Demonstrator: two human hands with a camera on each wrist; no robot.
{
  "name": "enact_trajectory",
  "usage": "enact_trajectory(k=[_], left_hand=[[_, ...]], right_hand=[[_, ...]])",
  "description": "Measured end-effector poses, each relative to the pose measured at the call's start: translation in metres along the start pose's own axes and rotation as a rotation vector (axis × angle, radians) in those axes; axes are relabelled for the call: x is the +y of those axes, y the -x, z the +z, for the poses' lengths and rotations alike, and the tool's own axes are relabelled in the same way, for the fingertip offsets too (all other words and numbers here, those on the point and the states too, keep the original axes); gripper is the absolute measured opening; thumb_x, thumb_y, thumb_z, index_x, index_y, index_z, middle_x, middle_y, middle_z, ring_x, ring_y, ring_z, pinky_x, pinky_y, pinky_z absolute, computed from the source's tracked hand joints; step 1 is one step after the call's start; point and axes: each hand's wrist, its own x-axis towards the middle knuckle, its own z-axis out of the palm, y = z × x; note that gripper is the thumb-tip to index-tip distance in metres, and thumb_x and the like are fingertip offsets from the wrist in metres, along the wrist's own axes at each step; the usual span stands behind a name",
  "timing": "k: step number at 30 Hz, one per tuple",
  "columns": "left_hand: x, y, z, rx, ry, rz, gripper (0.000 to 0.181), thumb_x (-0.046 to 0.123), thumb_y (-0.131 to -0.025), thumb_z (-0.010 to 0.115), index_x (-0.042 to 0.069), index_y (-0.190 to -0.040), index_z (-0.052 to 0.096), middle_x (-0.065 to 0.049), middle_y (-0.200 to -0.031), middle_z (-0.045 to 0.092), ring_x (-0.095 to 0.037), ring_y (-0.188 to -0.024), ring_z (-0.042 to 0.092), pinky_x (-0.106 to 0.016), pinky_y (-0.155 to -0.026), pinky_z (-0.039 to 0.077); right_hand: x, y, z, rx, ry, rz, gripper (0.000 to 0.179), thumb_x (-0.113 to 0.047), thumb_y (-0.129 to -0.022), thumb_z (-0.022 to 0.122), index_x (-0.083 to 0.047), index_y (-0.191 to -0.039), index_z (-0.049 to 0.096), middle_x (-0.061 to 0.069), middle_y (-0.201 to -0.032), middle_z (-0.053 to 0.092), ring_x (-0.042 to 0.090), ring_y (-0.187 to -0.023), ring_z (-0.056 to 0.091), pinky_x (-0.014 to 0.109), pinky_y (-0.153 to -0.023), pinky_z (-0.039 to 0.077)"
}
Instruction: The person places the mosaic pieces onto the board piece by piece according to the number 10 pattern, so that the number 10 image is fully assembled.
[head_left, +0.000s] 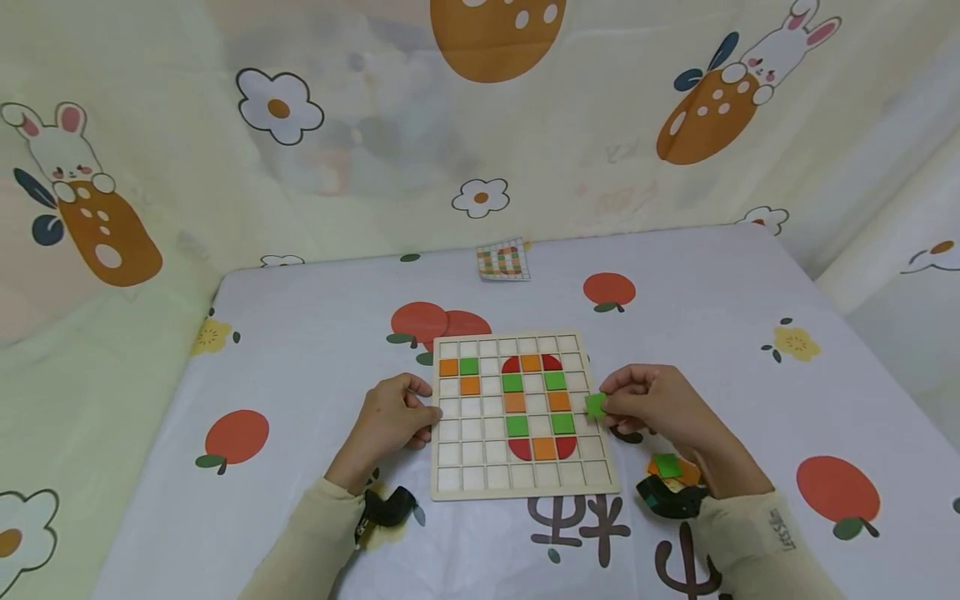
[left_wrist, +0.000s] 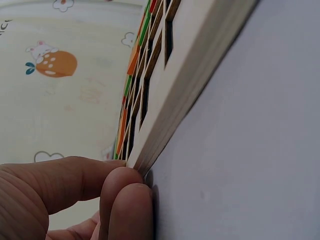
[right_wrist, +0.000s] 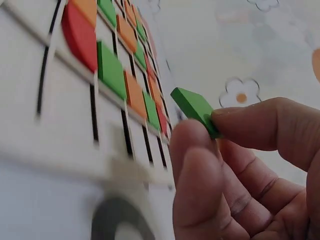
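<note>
A wooden grid board (head_left: pixel 450 479) lies on the table, with orange and green square tiles and rounded red pieces set in some cells. My left hand (head_left: pixel 392 412) holds the board's left edge, thumb and fingers against the rim, as the left wrist view also shows. Over the board's right edge, my right hand (head_left: pixel 660 404) pinches a green square tile (right_wrist: pixel 195 109) between thumb and fingers. That tile is tilted and apart from the set pieces. In the head view, the held green tile (head_left: pixel 595 406) is partly covered by the fingertips.
Loose green and orange tiles (head_left: pixel 666 465) lie in a pile below the right wrist, partly hidden by a black wrist device. A small card with a coloured grid pattern (head_left: pixel 503 260) stands at the table's back. The tablecloth (head_left: pixel 315 333) has printed fruit; patterned curtains hang around it.
</note>
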Motion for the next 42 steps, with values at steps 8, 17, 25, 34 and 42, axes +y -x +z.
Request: enact_trajectory(k=[8, 17, 25, 34, 42], left_hand=[[0.000, 0.000, 0.000, -0.001, -0.002, 0.009, 0.027, 0.005, -0.090, 0.080, 0.001, -0.111, 0.064, -0.010, -0.078, 0.065, -0.016, -0.053, 0.064, -0.027, -0.053, 0.059], [-0.001, 0.000, 0.000, 0.003, -0.006, 0.018, 0.026, 0.004, -0.090, 0.079, 0.001, -0.110, 0.064, -0.010, -0.078, 0.065, -0.016, -0.053, 0.064, -0.028, -0.052, 0.059], [-0.001, 0.000, 0.000, 0.004, -0.008, 0.022, 0.026, 0.005, -0.090, 0.079, 0.001, -0.111, 0.064, -0.010, -0.078, 0.065, -0.016, -0.054, 0.064, -0.028, -0.052, 0.059], [0.000, 0.001, 0.000, 0.004, -0.010, 0.005, 0.027, 0.006, -0.090, 0.080, 0.003, -0.111, 0.064, -0.009, -0.079, 0.065, -0.016, -0.055, 0.065, -0.027, -0.052, 0.058], [-0.001, 0.000, 0.000, 0.001, -0.014, 0.012, 0.027, 0.006, -0.090, 0.080, 0.002, -0.110, 0.064, -0.009, -0.079, 0.065, -0.016, -0.054, 0.065, -0.028, -0.052, 0.059]], right_hand=[[-0.016, -0.023, 0.030, -0.076, -0.079, -0.017, 0.023, -0.007, -0.095, 0.073, 0.008, -0.109, 0.063, 0.012, -0.084, 0.074, 0.019, -0.071, 0.072, 0.027, -0.066, 0.063], [-0.026, -0.040, 0.059, -0.134, -0.096, -0.047, 0.022, -0.004, -0.092, 0.073, 0.008, -0.107, 0.064, 0.012, -0.081, 0.073, 0.019, -0.069, 0.073, 0.028, -0.065, 0.063], [-0.037, -0.050, 0.077, -0.161, -0.100, -0.017, 0.020, -0.006, -0.091, 0.075, 0.005, -0.106, 0.067, 0.012, -0.082, 0.073, 0.018, -0.068, 0.074, 0.026, -0.064, 0.062], [-0.045, -0.056, 0.097, -0.162, -0.092, 0.019, 0.015, -0.005, -0.089, 0.075, 0.002, -0.102, 0.071, 0.012, -0.078, 0.074, 0.017, -0.066, 0.073, 0.024, -0.062, 0.060], [-0.048, -0.059, 0.110, -0.158, -0.065, 0.029, 0.010, -0.004, -0.091, 0.075, 0.001, -0.099, 0.071, 0.012, -0.077, 0.073, 0.016, -0.063, 0.071, 0.024, -0.061, 0.061]])
